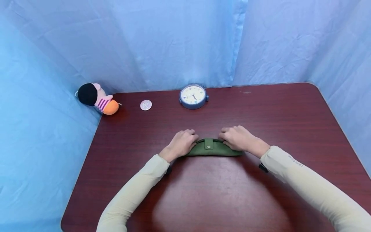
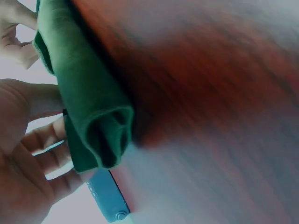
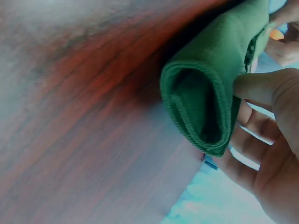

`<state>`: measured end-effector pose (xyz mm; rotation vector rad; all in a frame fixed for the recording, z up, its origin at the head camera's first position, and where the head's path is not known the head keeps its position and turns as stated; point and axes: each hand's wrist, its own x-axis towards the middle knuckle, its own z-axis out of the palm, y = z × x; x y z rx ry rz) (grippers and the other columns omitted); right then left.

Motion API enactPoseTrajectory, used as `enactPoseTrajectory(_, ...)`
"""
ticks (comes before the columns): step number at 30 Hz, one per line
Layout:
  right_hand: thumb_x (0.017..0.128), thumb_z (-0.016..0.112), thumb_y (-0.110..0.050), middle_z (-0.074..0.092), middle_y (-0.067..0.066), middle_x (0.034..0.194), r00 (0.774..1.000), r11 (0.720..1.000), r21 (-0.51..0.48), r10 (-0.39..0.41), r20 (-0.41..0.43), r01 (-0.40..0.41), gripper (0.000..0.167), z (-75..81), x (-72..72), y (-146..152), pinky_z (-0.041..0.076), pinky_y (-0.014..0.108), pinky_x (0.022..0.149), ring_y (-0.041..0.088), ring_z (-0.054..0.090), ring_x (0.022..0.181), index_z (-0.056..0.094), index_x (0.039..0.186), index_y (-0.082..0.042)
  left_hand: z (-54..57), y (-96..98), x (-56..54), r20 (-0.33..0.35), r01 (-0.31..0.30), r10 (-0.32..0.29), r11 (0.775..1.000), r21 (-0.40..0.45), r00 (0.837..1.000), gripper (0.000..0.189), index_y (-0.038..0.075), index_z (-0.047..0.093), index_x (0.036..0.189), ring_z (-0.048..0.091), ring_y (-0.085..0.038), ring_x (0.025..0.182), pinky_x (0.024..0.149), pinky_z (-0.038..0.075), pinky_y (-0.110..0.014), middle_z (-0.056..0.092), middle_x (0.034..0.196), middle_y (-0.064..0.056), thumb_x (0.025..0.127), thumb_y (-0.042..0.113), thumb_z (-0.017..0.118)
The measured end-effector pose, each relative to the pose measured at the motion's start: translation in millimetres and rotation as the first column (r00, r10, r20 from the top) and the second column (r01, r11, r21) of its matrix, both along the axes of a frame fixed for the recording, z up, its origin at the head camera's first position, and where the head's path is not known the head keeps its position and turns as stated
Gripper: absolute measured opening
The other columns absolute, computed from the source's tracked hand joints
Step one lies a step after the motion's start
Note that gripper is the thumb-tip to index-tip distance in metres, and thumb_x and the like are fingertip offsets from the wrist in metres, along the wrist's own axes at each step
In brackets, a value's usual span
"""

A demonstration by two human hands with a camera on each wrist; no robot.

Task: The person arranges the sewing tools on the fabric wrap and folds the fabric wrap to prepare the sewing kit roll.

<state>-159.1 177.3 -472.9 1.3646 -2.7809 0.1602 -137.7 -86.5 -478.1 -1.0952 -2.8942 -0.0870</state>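
A rolled-up green cloth bag (image 1: 214, 150) lies across the middle of the table, its short tab with a metal snap (image 1: 208, 144) facing me. My left hand (image 1: 182, 143) pinches its left end, thumb on the near side and fingers behind, as the left wrist view shows. At the other end, my right hand (image 1: 236, 138) holds the roll the same way, between thumb and fingers. Both wrist views look into the layered ends of the cloth (image 2: 110, 135). The tab sits midway between my hands.
Beyond the bag, a round blue clock (image 1: 193, 96) is at the table's back edge. A small pale disc (image 1: 146, 105) lies left of it. A plush doll (image 1: 99, 99) rests at the back left corner. Blue curtains (image 1: 174, 45) surround the dark red table (image 1: 290, 122).
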Motion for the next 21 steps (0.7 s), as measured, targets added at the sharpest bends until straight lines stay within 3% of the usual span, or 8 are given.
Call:
enactPoseTrajectory(3, 0.086, 0.072, -0.009, 0.061, 0.001, 0.077, 0.987, 0.997, -0.010, 0.077, -0.140, -0.079, 0.008, -5.8, 2.4, 0.6, 0.049, 0.037, 0.047, 0.021, 0.065, 0.064, 0.067, 0.082, -0.015, -2.7, -1.9, 3.5, -0.110, 0.054, -0.059, 0.998, -0.043, 0.992, 0.004, 0.014, 0.071, 0.091, 0.065, -0.021, 0.083, 0.069, 0.053, -0.036, 0.065, 0.089, -0.002, 0.091, 0.016, 0.068)
enactPoseTrajectory(6, 0.082, 0.068, -0.002, 0.058, 0.001, 0.073, 0.948, 0.988, -0.010, 0.148, -0.281, -0.157, 0.014, -12.0, 5.2, 1.9, 0.046, 0.035, 0.042, 0.021, 0.060, 0.061, 0.063, 0.075, -0.013, -4.6, -3.8, 7.1, -0.189, 0.093, -0.117, 0.987, -0.131, 0.975, 0.007, 0.016, 0.072, 0.091, 0.065, -0.020, 0.084, 0.069, 0.052, -0.034, 0.065, 0.091, -0.001, 0.089, 0.012, 0.067)
enactPoseTrajectory(9, 0.078, 0.068, 0.000, 0.057, 0.001, 0.074, 0.911, 0.977, -0.005, 0.195, -0.363, -0.212, 0.015, -17.6, 8.4, 4.8, 0.046, 0.034, 0.043, 0.020, 0.057, 0.063, 0.063, 0.072, -0.012, -5.9, -4.0, 10.3, -0.217, 0.121, -0.168, 0.969, -0.214, 0.962, 0.009, 0.017, 0.071, 0.090, 0.064, -0.020, 0.084, 0.069, 0.052, -0.033, 0.065, 0.092, 0.000, 0.087, 0.010, 0.066)
enactPoseTrajectory(13, 0.076, 0.070, -0.003, 0.056, 0.002, 0.075, 0.883, 0.971, 0.000, 0.219, -0.415, -0.241, 0.013, -21.3, 12.8, 7.3, 0.045, 0.033, 0.046, 0.020, 0.055, 0.065, 0.062, 0.071, -0.012, -6.8, -4.4, 13.4, -0.220, 0.140, -0.190, 0.964, -0.227, 0.957, 0.009, 0.017, 0.070, 0.091, 0.063, -0.020, 0.084, 0.069, 0.052, -0.033, 0.063, 0.092, -0.001, 0.087, 0.010, 0.066)
enactPoseTrajectory(16, 0.076, 0.069, -0.005, 0.055, 0.002, 0.076, 0.876, 0.969, 0.009, 0.226, -0.426, -0.246, 0.012, -22.6, 15.1, 8.6, 0.045, 0.033, 0.047, 0.021, 0.055, 0.066, 0.061, 0.071, -0.012, -6.4, -7.0, 15.1, -0.184, 0.119, -0.146, 0.981, -0.152, 0.972, 0.009, 0.016, 0.071, 0.093, 0.064, -0.021, 0.084, 0.070, 0.054, -0.034, 0.064, 0.092, -0.002, 0.089, 0.010, 0.066)
enactPoseTrajectory(19, 0.077, 0.068, -0.005, 0.057, 0.002, 0.077, 0.882, 0.971, 0.016, 0.223, -0.415, -0.238, 0.010, -23.3, 16.0, 9.9, 0.046, 0.033, 0.047, 0.021, 0.056, 0.067, 0.063, 0.072, -0.012, -2.7, -10.7, 17.0, -0.068, 0.070, -0.071, 0.997, -0.018, 0.995, 0.008, 0.013, 0.073, 0.096, 0.065, -0.020, 0.083, 0.073, 0.056, -0.035, 0.064, 0.090, -0.003, 0.091, 0.013, 0.067)
enactPoseTrajectory(21, 0.078, 0.069, -0.005, 0.058, 0.002, 0.078, 0.891, 0.975, 0.018, 0.208, -0.402, -0.220, 0.010, -23.2, 16.0, 11.2, 0.046, 0.034, 0.046, 0.021, 0.057, 0.068, 0.064, 0.074, -0.012, 0.9, -11.9, 17.6, 0.023, 0.023, -0.024, 0.998, 0.057, 0.999, 0.010, 0.011, 0.075, 0.098, 0.065, -0.020, 0.082, 0.074, 0.057, -0.035, 0.065, 0.090, -0.004, 0.093, 0.015, 0.068)
